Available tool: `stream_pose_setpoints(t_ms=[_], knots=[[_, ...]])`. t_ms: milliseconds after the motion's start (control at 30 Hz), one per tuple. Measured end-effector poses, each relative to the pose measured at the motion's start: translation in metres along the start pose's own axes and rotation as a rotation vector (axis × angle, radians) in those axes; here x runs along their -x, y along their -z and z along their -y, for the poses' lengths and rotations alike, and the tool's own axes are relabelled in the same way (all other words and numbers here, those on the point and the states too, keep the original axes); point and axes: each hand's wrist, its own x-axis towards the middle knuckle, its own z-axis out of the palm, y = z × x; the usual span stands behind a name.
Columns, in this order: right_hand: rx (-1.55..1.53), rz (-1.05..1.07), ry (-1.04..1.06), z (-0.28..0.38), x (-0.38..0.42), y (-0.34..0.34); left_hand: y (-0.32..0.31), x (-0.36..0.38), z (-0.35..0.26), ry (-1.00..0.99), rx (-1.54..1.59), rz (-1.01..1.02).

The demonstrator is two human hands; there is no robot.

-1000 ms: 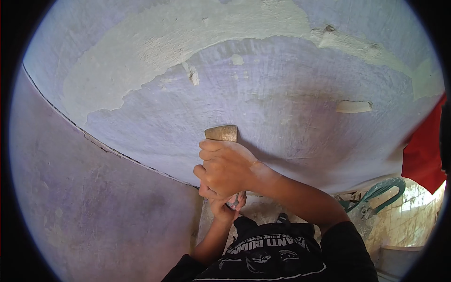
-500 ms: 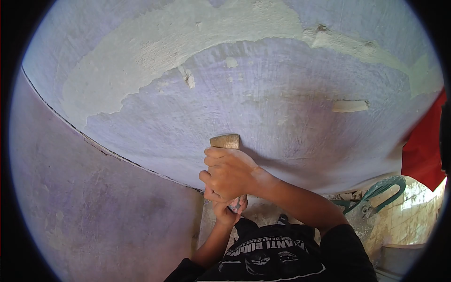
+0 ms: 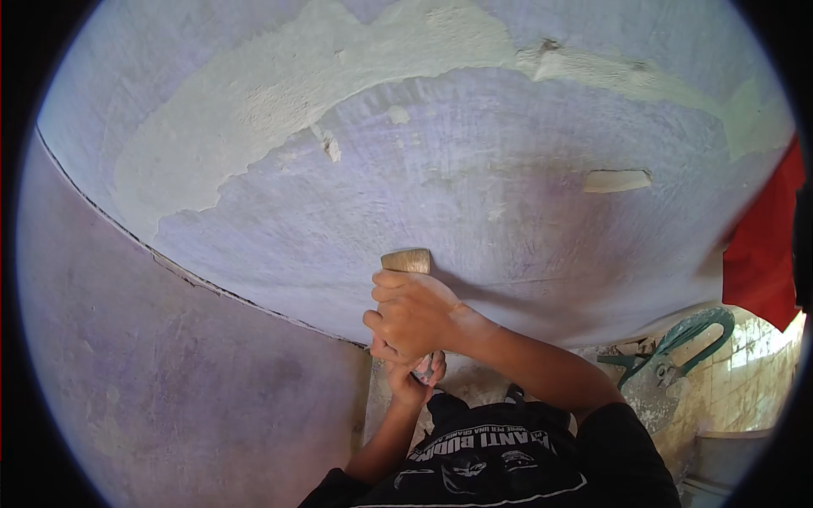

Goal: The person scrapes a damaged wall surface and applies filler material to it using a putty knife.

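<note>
Scraper: flat brass-coloured blade, stiff, thin edge, pressed flat-ish against the wall just above the hands. Prob light but needs firm push; blade looks rigid metal, won't flex much. Best hold = the handle, low down, both hands stacked, which is how it's held now.

Right hand clenched round the upper handle, knuckles toward cam, grip tight. Left hand below it, fingers curled on the lower handle end; handle itself mostly hidden, material can't tell.

Wall: lilac paint, matte, chalky, fine scrape streaks. Big pale patch of bare plaster above, rough, ragged edges. Small loose flakes near it. Dark crack/corner line at left. Red cloth far right; green-handled tool lower right, well apart.
</note>
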Motion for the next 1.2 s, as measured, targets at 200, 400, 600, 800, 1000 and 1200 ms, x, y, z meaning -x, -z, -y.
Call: stream_pose_setpoints(t_ms=[200,400,600,800,1000,1200], knots=[[-0.008,-0.012,0.014,0.001,-0.004,0.009,-0.01,-0.001,-0.001,0.035,0.013,-0.017],[-0.026,-0.097,0.035,-0.002,-0.018,0.025,-0.029,-0.003,-0.019,-0.031,-0.045,0.03],[-0.019,-0.005,-0.002,-0.002,0.009,-0.004,-0.003,-0.001,0.007,0.03,-0.014,-0.002],[-0.035,0.039,-0.061,0.006,0.041,-0.026,0.034,0.008,0.021,0.372,0.104,0.047],[-0.006,0.248,-0.167,0.011,0.034,-0.023,0.043,0.009,-0.012,0.377,-0.015,0.151],[0.063,0.164,0.021,0.018,-0.01,0.001,0.04,0.008,-0.044,0.195,0.079,0.164]])
